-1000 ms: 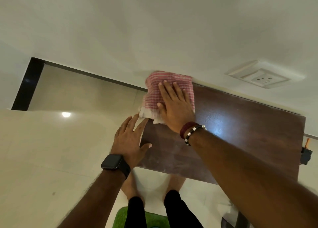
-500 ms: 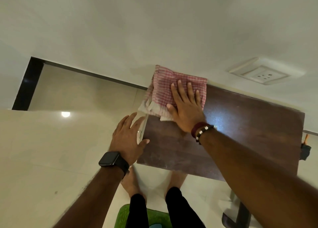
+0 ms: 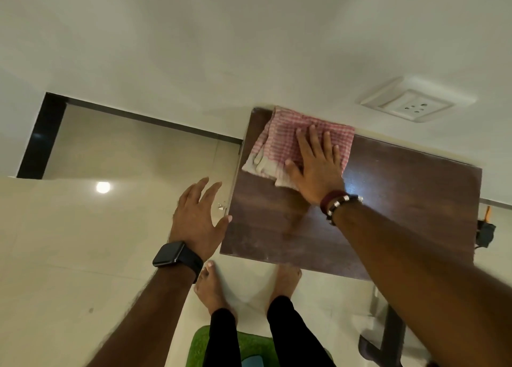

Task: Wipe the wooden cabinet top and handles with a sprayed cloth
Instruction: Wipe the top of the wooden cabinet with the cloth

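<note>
Now the red-and-white checked cloth (image 3: 297,142) lies wholly on the dark wooden cabinet top (image 3: 401,200), tucked into its far corner at about 11 o'clock, where a second ago it hung over the left edge. The right hand (image 3: 315,167) presses flat on it, fingers spread and straight, palm over the cloth's near right part; nothing is gripped, only held down. Its wrist carries a maroon band and a beaded bracelet (image 3: 339,204). The cloth has slid to the right along the wall edge since the earlier frames.

The left hand (image 3: 198,220) is open, fingers apart, at 9 o'clock from the cabinet top. Its thumb tip sits just at the left edge of the wood; earlier the fingers lay closer against that side. A black smartwatch (image 3: 173,254) sits on that wrist.

Bare feet (image 3: 213,289) stand on pale floor tiles at 6 o'clock, beside a green mat (image 3: 202,344). A white wall socket (image 3: 410,107) is mounted at 1 o'clock.
</note>
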